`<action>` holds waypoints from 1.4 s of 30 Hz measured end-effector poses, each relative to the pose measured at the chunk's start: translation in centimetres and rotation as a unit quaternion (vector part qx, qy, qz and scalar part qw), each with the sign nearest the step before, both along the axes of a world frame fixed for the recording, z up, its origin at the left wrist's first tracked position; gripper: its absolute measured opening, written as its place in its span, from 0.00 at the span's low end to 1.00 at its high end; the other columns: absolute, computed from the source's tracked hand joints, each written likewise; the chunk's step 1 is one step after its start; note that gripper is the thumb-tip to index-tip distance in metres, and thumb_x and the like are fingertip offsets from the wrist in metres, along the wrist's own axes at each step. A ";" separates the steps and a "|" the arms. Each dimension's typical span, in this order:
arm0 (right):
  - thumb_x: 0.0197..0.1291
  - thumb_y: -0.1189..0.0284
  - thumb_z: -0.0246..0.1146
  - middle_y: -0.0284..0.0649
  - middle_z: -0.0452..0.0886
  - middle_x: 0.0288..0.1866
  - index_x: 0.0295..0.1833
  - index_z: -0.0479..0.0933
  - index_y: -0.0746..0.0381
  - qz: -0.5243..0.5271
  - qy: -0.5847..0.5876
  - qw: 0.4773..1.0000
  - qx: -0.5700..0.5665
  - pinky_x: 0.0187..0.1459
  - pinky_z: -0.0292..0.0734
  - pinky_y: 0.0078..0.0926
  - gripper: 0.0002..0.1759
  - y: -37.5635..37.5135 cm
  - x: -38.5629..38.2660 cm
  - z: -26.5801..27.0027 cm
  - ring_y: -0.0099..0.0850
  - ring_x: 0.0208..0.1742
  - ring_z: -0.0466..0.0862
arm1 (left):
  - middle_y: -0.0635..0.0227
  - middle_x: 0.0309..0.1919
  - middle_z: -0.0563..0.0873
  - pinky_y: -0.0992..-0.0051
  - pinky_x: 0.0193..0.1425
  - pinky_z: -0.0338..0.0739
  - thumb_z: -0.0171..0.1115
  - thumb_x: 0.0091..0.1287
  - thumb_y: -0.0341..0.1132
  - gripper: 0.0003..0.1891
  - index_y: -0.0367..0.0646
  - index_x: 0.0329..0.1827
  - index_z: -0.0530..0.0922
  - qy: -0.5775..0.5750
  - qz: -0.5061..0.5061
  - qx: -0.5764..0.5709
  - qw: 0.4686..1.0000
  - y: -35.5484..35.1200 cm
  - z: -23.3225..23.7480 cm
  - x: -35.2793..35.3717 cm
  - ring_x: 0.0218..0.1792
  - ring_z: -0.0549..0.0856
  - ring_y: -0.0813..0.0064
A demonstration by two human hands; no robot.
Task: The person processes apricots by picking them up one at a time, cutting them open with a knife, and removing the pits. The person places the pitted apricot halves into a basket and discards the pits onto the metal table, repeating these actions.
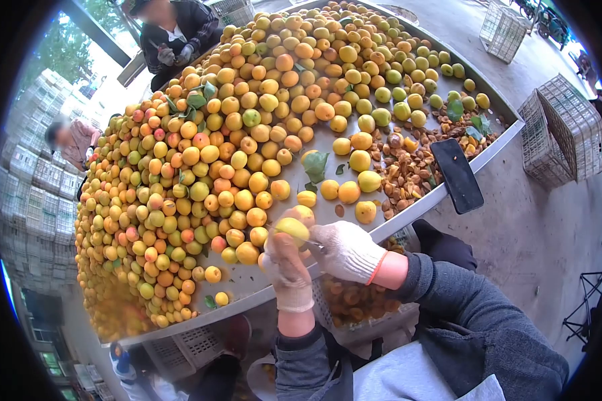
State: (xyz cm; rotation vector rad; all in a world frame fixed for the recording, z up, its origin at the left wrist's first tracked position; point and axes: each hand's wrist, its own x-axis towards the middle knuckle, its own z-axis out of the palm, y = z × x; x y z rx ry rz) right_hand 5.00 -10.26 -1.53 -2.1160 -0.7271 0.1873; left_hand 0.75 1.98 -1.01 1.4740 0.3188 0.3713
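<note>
In the head view, my left hand [287, 271], in a white glove with bare fingers showing, is closed around a yellow apricot [291, 230]. My right hand [346, 248], in a white knit glove with an orange cuff edge, is closed on a thin metal tool [314, 244] that meets the fruit's right side. Another apricot shows just behind the held one. Both hands are above the front edge of a metal table [381, 230]. Several loose apricots [348, 192] lie beyond the fingers.
Heaped apricots [201, 174] cover the table's left and back. Pits [408, 167] and a phone [456, 175] lie at the right edge. Below is a crate of fruit halves [361, 301]. Two people [174, 33] are across the table. Crates [562, 130] stand at right.
</note>
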 end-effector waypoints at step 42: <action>0.49 0.69 0.73 0.41 0.81 0.43 0.57 0.76 0.60 0.040 0.056 0.994 0.079 0.42 0.79 0.24 0.27 -3.2 1.4 4.5 0.29 0.41 0.82 | 0.60 0.45 0.83 0.74 0.46 0.79 0.72 0.57 0.34 0.24 0.37 0.56 0.75 -0.056 -0.035 0.402 0.913 0.2 0.8 0.1 0.42 0.83 0.69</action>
